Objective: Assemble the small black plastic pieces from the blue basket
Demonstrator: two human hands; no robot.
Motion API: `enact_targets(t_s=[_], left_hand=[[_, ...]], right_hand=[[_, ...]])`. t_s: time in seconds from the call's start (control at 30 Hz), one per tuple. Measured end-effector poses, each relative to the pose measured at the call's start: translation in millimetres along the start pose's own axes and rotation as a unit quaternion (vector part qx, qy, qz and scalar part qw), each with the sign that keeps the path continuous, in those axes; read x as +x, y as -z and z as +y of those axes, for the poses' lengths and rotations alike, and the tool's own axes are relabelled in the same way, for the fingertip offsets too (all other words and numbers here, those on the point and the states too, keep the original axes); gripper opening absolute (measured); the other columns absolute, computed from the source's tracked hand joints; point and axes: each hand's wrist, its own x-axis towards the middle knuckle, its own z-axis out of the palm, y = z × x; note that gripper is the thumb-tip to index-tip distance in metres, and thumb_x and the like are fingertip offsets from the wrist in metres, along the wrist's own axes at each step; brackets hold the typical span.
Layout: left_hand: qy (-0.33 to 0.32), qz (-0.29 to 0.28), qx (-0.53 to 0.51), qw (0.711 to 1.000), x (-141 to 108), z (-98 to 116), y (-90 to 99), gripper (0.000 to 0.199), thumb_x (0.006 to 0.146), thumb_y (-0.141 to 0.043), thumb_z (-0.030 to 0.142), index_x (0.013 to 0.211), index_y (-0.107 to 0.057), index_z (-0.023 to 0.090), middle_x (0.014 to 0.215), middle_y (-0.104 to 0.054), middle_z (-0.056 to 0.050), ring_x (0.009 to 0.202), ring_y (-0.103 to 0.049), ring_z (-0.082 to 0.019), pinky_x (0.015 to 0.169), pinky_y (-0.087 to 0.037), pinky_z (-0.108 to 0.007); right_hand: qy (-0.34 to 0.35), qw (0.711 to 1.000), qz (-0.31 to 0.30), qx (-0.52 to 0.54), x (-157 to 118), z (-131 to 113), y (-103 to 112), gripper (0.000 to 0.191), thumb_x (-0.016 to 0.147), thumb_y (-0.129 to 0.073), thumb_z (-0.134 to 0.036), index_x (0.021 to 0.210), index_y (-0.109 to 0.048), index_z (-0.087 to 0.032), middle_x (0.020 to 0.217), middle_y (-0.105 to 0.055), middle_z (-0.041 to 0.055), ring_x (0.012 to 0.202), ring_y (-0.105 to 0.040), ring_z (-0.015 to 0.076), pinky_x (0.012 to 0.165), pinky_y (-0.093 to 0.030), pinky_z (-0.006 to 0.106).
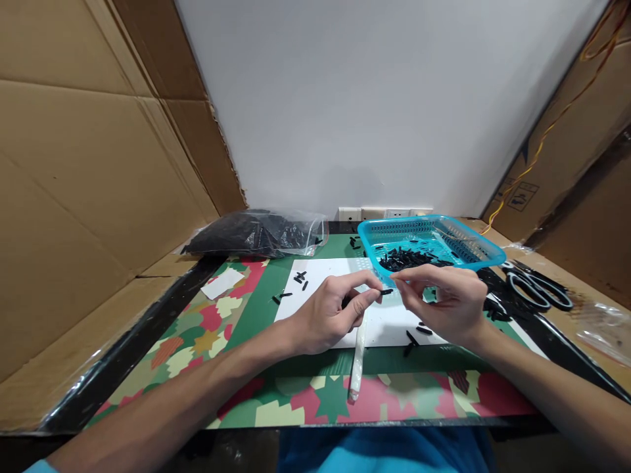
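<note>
My left hand (340,309) is closed in a pinch over the white sheet (325,272). Between its thumb and forefinger is a small black stick-like piece (387,292), its end pointing right. Just to the right, my right hand (441,299) is also pinched; anything in its fingertips is too small to make out. A narrow white strip (358,368) lies below the hands, its upper end running behind my left fingers. Several loose black pieces (300,277) are scattered on the sheet, with others (411,339) below my right hand.
A blue plastic basket (367,230) with many black pieces stands behind my right hand. A bag of black material (251,233) rests at the back left. Black-handled scissors (537,289) lie at the right. Cardboard walls (89,144) flank the table; a wall with sockets (397,213) closes the back.
</note>
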Motion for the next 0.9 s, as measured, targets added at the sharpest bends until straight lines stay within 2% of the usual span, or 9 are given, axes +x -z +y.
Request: enact_targets(t_s=[0.1,0.2,0.27,0.4,0.9], left_hand=[[0.015,0.003,-0.002,1.000,0,1,-0.5,0.029,0.102,-0.049,0.044,0.103,-0.058,0.017,0.056,-0.041,0.009,0.049,-0.037,-0.007,0.048,-0.029,-0.019],[0.020,0.009,-0.010,1.000,1,2,-1.0,0.028,0.101,-0.049,0.045,0.100,-0.057,0.018,0.056,-0.041,0.008,0.049,-0.036,-0.007,0.048,-0.029,-0.019],[0.021,0.010,-0.022,1.000,1,1,-1.2,0.027,0.101,-0.049,0.045,0.100,-0.056,0.019,0.056,-0.040,0.009,0.049,-0.036,-0.007,0.048,-0.028,-0.019],[0.023,0.003,-0.050,0.998,1,-3,-2.0,0.027,0.102,-0.048,0.046,0.105,-0.054,0.019,0.055,-0.035,0.010,0.047,-0.031,-0.007,0.047,-0.024,-0.019],[0.023,0.006,-0.089,0.996,1,-3,-2.4,0.027,0.101,-0.051,0.045,0.103,-0.055,0.018,0.054,-0.034,0.010,0.046,-0.031,-0.006,0.045,-0.021,-0.020]], right_hand=[[0.029,1.000,0.000,-0.007,-3,4,0,0.011,0.089,-0.067,-0.013,0.094,-0.070,-0.021,0.054,-0.063,-0.0060,0.043,-0.057,0.0083,0.046,-0.046,0.020],[0.106,0.992,-0.042,-0.050,-6,10,-1,0.016,0.089,-0.063,-0.009,0.099,-0.069,-0.020,0.053,-0.060,-0.0067,0.041,-0.050,0.0077,0.045,-0.042,0.023],[0.132,0.986,-0.062,-0.077,-8,14,-2,0.018,0.089,-0.063,-0.007,0.101,-0.067,-0.019,0.052,-0.057,-0.0071,0.040,-0.044,0.0072,0.045,-0.037,0.024],[0.127,0.986,-0.078,-0.078,-10,16,-3,0.017,0.090,-0.061,-0.008,0.102,-0.066,-0.020,0.051,-0.052,-0.0084,0.041,-0.041,0.0072,0.045,-0.034,0.024],[0.091,0.992,-0.091,-0.017,-11,15,-4,0.017,0.091,-0.060,-0.009,0.102,-0.066,-0.020,0.053,-0.054,-0.0085,0.042,-0.047,0.0065,0.046,-0.038,0.020]])
